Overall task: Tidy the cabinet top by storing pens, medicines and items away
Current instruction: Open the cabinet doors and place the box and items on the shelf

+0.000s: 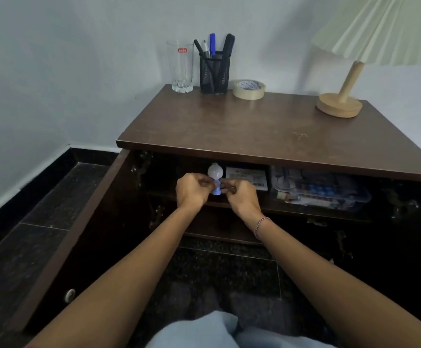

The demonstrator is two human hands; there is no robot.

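Observation:
A small light bulb (215,172) with a white globe and a blue base stands upright at the front of the cabinet's inner shelf (292,209). My left hand (192,189) pinches the blue base from the left. From the right, my right hand (242,194) pinches the same base. On the brown cabinet top (254,126) stand a black mesh pen holder (214,72) with several pens, an empty glass (180,66) and a roll of masking tape (249,89).
A wooden lamp (340,104) with a pleated shade stands at the back right of the top. Inside the shelf lie a flat box (247,177) and a clear plastic container (322,189) of items. The left cabinet door (61,247) hangs open over a dark floor.

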